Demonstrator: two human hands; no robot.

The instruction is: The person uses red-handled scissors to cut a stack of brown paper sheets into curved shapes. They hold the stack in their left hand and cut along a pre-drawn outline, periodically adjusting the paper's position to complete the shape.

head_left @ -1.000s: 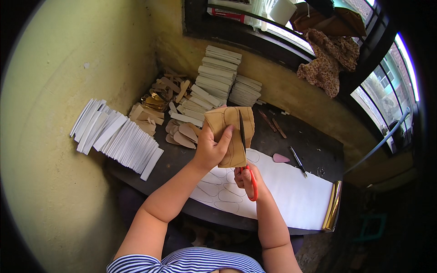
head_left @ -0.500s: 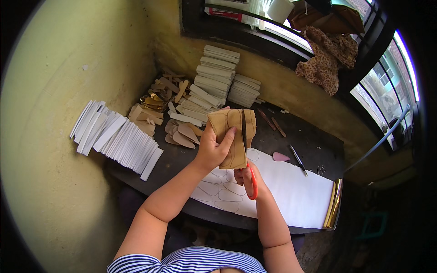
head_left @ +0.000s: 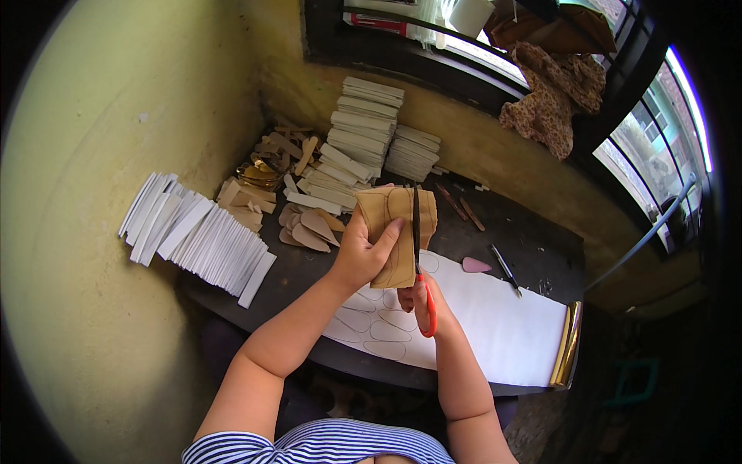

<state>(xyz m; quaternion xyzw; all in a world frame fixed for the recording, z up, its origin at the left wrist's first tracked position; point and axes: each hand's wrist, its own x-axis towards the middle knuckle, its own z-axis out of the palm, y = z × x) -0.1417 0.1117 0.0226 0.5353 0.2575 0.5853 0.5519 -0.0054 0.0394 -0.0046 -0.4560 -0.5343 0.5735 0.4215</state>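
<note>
My left hand (head_left: 369,247) grips a tan sheet (head_left: 398,213) with curved outlines drawn on it; it looks like card or leather, I cannot tell which. The thumb lies across its face. My right hand (head_left: 423,301) is closed round the red handles of a pair of scissors (head_left: 418,232). Their dark blades point away from me and lie along the tan sheet near its right side. Beneath both hands spreads a long white sheet (head_left: 502,332) with several teardrop outlines. Its right end is rolled up, gold on the underside.
Near the white sheet lie a pink teardrop piece (head_left: 476,265) and a pen (head_left: 506,271). White strips (head_left: 220,247) stand in a row at left, with stacked strips (head_left: 363,124) behind. Tan cut pieces (head_left: 309,228) sit between on the dark table (head_left: 553,240). Walls close off the left and back.
The scissors' blades have shifted slightly against the tan sheet, and more of the red handle shows below it. Both hands keep their hold in nearly the same place.
</note>
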